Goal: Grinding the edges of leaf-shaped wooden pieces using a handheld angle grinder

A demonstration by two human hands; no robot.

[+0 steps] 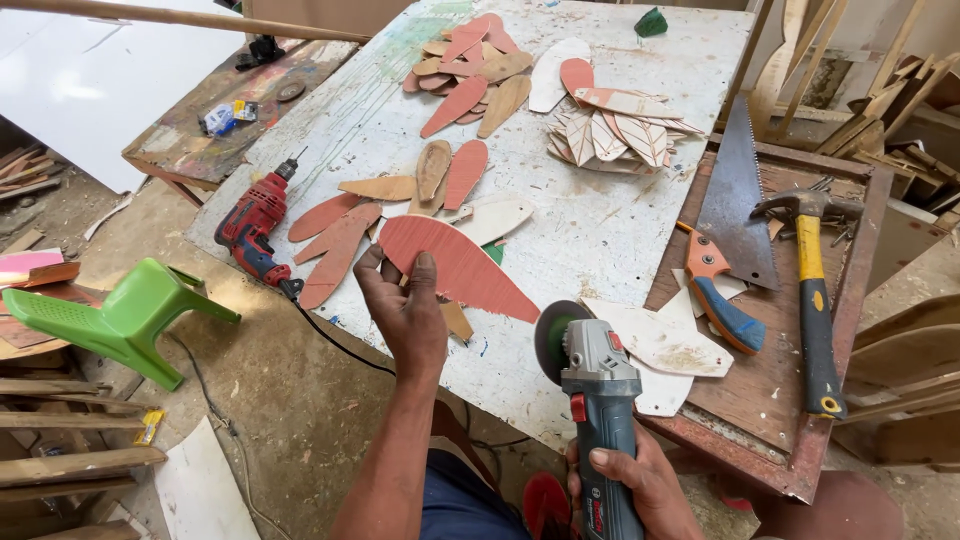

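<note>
Left hand (405, 305) pinches the red leaf (455, 268) at its broad left end, long axis running lower-right, tip toward the grinder (598, 400), leaf held just over the table (600, 220) edge; right hand (640, 485) wrapped tight round grinder body, disc at upper left.

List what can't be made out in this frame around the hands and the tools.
- Head view: grinder lower body cut off by the bottom edge and wrapped by the right hand.
- Head view: near end of the red leaf-shaped piece hidden under the left hand.
- Head view: whether the grinder's disc is spinning cannot be told.
- Head view: small items by the hammer head too small.
</note>
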